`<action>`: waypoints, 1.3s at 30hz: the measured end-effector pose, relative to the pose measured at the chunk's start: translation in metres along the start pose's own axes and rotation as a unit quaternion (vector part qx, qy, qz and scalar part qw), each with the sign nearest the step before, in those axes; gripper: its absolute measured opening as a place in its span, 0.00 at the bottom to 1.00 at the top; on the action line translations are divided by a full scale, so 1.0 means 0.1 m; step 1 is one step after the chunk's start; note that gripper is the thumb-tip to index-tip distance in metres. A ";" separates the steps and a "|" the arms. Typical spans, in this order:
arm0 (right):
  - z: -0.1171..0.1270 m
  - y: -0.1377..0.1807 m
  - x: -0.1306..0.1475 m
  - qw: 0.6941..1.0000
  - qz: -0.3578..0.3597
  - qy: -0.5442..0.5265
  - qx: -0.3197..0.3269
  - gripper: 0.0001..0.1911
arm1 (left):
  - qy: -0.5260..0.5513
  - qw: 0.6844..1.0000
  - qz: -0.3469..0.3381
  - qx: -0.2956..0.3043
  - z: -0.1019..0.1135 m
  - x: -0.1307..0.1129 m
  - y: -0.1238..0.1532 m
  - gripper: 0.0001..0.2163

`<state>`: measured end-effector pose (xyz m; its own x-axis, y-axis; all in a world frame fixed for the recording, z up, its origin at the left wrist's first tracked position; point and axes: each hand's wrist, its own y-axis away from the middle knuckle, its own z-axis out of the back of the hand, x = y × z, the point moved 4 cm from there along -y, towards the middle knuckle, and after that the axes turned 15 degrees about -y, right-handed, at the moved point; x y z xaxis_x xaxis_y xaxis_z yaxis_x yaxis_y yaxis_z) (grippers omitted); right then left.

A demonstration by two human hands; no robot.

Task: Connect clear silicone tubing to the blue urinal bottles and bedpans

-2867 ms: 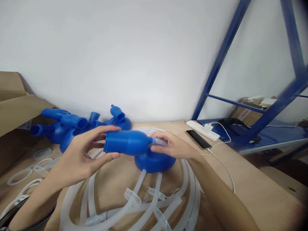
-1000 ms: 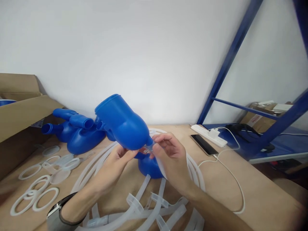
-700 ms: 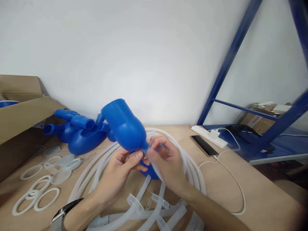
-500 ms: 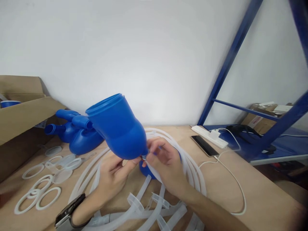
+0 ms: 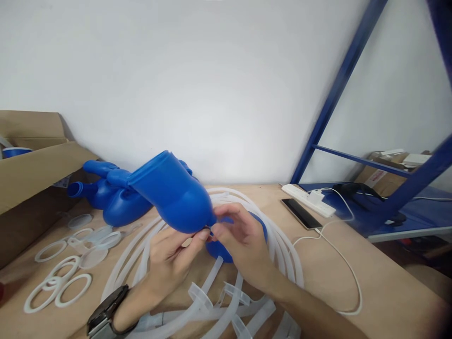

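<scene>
A blue plastic bottle [image 5: 176,197] is held tilted above the table, its wide mouth up to the left and a narrow spout at its lower right. My left hand [image 5: 171,259] supports it from below, thumb pressed near the spout. The fingers of my right hand [image 5: 247,240] are closed around the spout; any small part between the fingertips is hidden. Below my hands lies another blue piece [image 5: 219,252], mostly covered. Around it runs a coil of translucent tubing [image 5: 296,273], with several clear plastic caps [image 5: 200,296] on short tubes at the front.
Left, white rings [image 5: 73,290] and clear discs [image 5: 93,258] lie near more blue bottles [image 5: 127,207] and a cardboard box [image 5: 35,174]. Right, a phone [image 5: 301,214] is cabled beside a white power strip [image 5: 310,201]. A blue metal frame [image 5: 330,108] rises behind them.
The blue bottle has tipped further over, its wide mouth lower than before. Both hands remain near the spout, and the right fingers have drawn closer around it.
</scene>
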<state>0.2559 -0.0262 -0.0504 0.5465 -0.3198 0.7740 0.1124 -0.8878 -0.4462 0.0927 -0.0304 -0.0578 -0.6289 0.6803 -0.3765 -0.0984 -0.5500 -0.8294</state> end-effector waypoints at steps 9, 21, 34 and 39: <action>0.02 -0.04 0.02 0.998 -0.032 0.045 -0.006 0.10 | 0.031 0.999 -0.004 0.033 -0.14 0.03 0.12 0.08; 0.20 -0.13 0.02 0.988 0.016 0.154 -0.010 0.18 | 0.045 0.986 0.090 0.130 -0.07 0.01 -0.20 0.07; 0.17 -0.17 0.43 0.889 0.075 0.396 0.218 0.14 | -0.087 0.968 -0.155 0.177 0.60 0.22 -0.58 0.37; 0.17 -0.12 0.49 0.846 0.110 0.483 0.196 0.18 | -0.026 0.984 -0.078 0.161 0.52 0.20 -0.58 0.21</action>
<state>0.2953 -0.0254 -0.0148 -0.3232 -0.7521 0.5744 0.4664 -0.6547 -0.5949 0.0458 -0.0104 0.0048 -0.6238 0.7481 -0.2263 -0.4312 -0.5708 -0.6987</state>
